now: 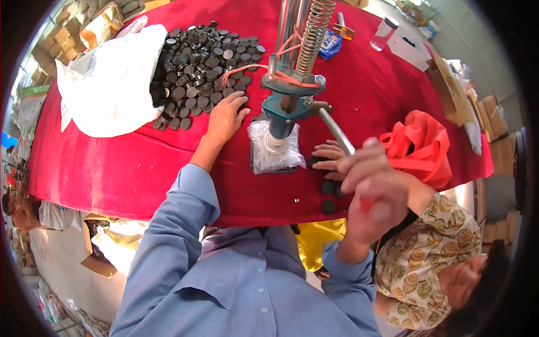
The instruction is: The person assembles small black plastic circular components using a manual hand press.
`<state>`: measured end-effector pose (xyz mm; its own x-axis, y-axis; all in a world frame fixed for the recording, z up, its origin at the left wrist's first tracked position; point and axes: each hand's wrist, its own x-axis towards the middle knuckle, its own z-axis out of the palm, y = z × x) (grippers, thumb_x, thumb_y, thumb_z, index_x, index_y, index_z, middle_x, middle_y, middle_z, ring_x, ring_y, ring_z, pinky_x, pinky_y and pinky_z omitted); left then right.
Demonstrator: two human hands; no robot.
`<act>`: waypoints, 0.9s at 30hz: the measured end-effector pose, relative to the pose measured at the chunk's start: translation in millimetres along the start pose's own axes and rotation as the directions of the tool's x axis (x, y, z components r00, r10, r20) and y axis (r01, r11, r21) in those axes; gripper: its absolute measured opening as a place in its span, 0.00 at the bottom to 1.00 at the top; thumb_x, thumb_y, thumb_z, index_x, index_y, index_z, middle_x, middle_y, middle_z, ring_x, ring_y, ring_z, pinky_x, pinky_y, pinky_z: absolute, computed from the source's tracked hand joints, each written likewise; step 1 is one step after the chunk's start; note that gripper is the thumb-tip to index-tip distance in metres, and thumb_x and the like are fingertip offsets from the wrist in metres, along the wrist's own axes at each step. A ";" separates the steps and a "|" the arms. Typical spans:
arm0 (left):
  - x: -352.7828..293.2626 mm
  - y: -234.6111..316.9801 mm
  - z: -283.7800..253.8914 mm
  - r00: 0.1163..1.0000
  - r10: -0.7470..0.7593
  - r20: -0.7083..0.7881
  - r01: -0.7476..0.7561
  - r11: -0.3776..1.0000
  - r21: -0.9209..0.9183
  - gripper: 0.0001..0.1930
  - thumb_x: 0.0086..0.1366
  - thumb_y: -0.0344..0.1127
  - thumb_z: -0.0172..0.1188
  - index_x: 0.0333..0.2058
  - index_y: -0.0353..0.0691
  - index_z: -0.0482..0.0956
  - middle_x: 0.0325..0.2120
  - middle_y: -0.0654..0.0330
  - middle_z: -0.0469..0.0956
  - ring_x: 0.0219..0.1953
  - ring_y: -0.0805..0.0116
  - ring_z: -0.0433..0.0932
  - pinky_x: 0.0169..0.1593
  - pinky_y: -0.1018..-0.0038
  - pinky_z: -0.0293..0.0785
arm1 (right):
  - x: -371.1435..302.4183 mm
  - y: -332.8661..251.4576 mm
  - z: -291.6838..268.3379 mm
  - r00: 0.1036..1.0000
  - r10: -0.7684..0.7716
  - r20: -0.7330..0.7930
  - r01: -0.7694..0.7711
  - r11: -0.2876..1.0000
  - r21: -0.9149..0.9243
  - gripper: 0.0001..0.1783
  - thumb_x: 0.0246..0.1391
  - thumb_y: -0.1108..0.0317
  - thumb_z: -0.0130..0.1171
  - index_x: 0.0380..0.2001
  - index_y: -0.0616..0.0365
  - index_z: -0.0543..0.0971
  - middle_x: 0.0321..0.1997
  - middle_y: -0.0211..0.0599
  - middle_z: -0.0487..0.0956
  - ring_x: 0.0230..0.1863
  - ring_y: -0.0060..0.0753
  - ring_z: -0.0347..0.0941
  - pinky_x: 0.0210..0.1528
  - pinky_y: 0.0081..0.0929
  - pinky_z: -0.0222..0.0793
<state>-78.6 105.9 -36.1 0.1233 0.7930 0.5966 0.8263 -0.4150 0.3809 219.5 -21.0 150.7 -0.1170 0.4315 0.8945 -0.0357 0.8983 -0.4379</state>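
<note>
My left hand [225, 119] rests at the near right edge of a pile of black round discs [196, 73], fingers stretched out and thumb apart. No disc shows in its grasp. My right hand [371, 196], smeared by motion, is closed around the end of the metal lever [337, 132] of a hand press. The green press [283, 106] stands upright between my hands, with a steel column and a coil spring [317, 36]. Clear plastic wrap [278, 149] covers its base, and the white press head reaches down onto it.
A co-worker sits at my right, one hand [331, 156] by several black discs [328, 196]. A white sack [112, 84] lies left of the pile. At the right are a red bag [421, 149], a jar [384, 33] and a blue packet [330, 45].
</note>
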 end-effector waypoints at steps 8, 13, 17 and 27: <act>7.0 7.6 -1.3 0.972 -0.234 -0.002 0.231 0.961 -0.150 0.12 0.54 0.31 0.74 0.35 0.39 0.81 0.38 0.56 0.81 0.29 0.57 0.80 0.36 0.63 0.76 | 112.0 60.0 3.7 0.968 0.250 -0.004 -0.248 0.960 0.127 0.19 0.70 0.60 0.46 0.35 0.67 0.76 0.26 0.37 0.71 0.27 0.28 0.70 0.36 0.28 0.69; -11.1 20.2 -12.7 0.920 -0.375 0.116 0.392 0.893 -0.221 0.15 0.52 0.31 0.76 0.35 0.39 0.79 0.29 0.57 0.82 0.25 0.67 0.79 0.31 0.69 0.75 | 132.7 80.5 13.3 0.939 0.343 0.005 -0.338 0.923 0.184 0.21 0.70 0.56 0.43 0.31 0.60 0.76 0.21 0.30 0.71 0.26 0.23 0.70 0.36 0.22 0.70; -46.6 39.7 -24.9 0.885 -0.454 0.109 0.454 0.784 -0.423 0.20 0.53 0.29 0.76 0.40 0.38 0.73 0.33 0.60 0.84 0.27 0.73 0.79 0.33 0.73 0.77 | 131.4 81.2 12.3 0.934 0.357 0.013 -0.352 0.915 0.199 0.21 0.70 0.56 0.44 0.31 0.61 0.75 0.21 0.30 0.71 0.26 0.22 0.69 0.36 0.22 0.70; -41.5 119.4 -15.4 0.925 -0.359 0.127 0.373 0.791 -0.484 0.35 0.51 0.28 0.78 0.54 0.39 0.66 0.36 0.57 0.83 0.25 0.70 0.80 0.29 0.72 0.78 | 125.0 75.6 11.4 0.924 0.382 -0.011 -0.374 0.910 0.178 0.20 0.70 0.58 0.44 0.33 0.64 0.75 0.27 0.34 0.70 0.27 0.25 0.68 0.38 0.27 0.70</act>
<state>6.5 16.6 -4.4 -0.1126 0.9389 0.3254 0.4340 -0.2481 0.8661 190.9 99.9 228.4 -0.1109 0.7425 0.6606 -0.1656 0.6416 -0.7489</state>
